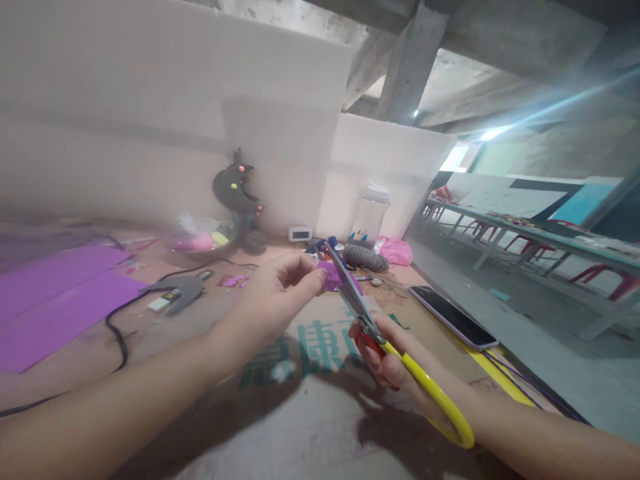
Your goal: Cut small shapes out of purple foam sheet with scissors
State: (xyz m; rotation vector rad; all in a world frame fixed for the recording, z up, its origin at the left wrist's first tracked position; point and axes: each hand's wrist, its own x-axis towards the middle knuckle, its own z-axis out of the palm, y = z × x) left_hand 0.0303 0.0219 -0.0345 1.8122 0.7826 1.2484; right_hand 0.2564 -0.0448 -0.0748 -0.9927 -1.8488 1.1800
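Note:
My left hand is raised above the cardboard-covered table and pinches a small purple foam piece between thumb and fingers. My right hand grips a pair of scissors by its yellow and red handles. The blades point up and away and meet the purple piece at its right side. Both forearms reach in from the bottom of the view.
Purple foam sheets lie at the left, beside a glue gun with a black cable. A phone rests at the right edge. A bowl of scraps, a black moon figure, a jar and a thread spool stand behind.

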